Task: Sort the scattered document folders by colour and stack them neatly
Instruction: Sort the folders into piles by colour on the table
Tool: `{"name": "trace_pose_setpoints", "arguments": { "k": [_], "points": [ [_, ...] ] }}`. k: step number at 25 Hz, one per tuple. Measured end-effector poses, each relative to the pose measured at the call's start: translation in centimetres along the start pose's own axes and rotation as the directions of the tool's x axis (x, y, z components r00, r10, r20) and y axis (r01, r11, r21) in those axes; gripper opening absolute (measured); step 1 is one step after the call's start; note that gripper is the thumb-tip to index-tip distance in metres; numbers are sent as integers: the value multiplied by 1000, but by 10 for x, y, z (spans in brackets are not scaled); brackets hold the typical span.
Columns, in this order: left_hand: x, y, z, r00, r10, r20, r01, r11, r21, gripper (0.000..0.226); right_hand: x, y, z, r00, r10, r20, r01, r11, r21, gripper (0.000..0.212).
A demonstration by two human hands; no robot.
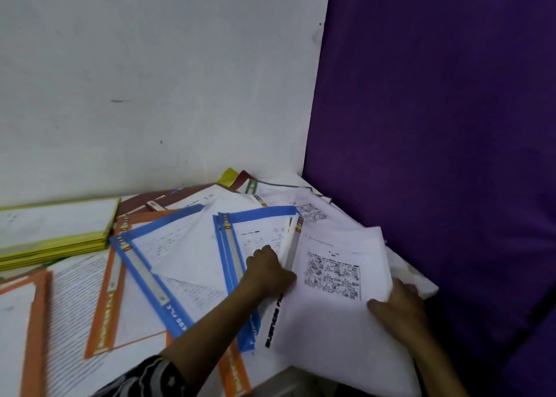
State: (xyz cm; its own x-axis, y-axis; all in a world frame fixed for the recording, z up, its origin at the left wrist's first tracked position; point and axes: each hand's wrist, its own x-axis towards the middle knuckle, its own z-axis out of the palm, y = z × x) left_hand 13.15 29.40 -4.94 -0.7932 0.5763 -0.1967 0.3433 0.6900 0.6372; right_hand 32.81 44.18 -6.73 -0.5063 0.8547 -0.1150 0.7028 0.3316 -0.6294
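A white folder (331, 279) with a printed picture sheet lies tilted at the right of the table. My right hand (397, 303) grips its right edge, thumb on top. My left hand (267, 271) pinches the folder's left spine where it overlaps the blue folders (258, 219). Another blue folder (150, 264) lies slanted in the middle. Orange folders (105, 303) are spread at the left and under my forearm. A squared stack of yellow folders (54, 240) sits at the far left. Brown folders (180, 195) and one yellow-green corner (228, 175) lie by the wall.
The white table (421, 285) ends at a corner on the right, next to a purple wall (436, 125). A white wall (150, 80) runs behind the folders. Loose printed sheets (301, 204) lie at the back right.
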Motion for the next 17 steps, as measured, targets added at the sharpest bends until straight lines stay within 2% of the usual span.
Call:
{"name": "trace_pose_setpoints", "arguments": {
  "k": [2,3,6,8,10,11,12,13,15,17],
  "points": [
    [4,4,-1,998,-63,18,65,977,-201,57,0,-7,5,998,51,-25,-53,995,-79,53],
    [5,6,-1,996,-79,32,84,966,-245,55,1,-10,6,997,69,-31,-71,994,-83,55],
    [6,10,4,994,-31,103,57,966,-254,49,8,-12,4,995,92,-47,-96,990,-106,56],
    [1,7,4,995,31,96,-20,994,-109,45,15,-7,1,994,86,-62,-92,990,-102,55],
    [1,-6,-4,996,40,-82,-20,973,230,54,18,-4,-1,996,69,-61,-74,994,-80,52],
    [1,-17,-9,979,30,-201,36,947,318,62,19,-2,-1,996,64,-56,-69,995,-76,52],
    [0,-24,-14,958,-3,-286,86,957,278,68,20,-2,-1,997,58,-44,-62,995,-84,53],
    [1,-31,-18,945,-52,-323,109,981,161,75,21,-1,-1,999,45,-28,-48,994,-101,56],
    [9,-37,-22,936,-170,-309,139,983,-123,85,24,-1,0,999,37,4,-36,991,-132,60],
    [22,-38,-30,918,-303,-257,183,897,-403,83,25,-2,0,999,37,13,-35,990,-138,62]
  ]
}}
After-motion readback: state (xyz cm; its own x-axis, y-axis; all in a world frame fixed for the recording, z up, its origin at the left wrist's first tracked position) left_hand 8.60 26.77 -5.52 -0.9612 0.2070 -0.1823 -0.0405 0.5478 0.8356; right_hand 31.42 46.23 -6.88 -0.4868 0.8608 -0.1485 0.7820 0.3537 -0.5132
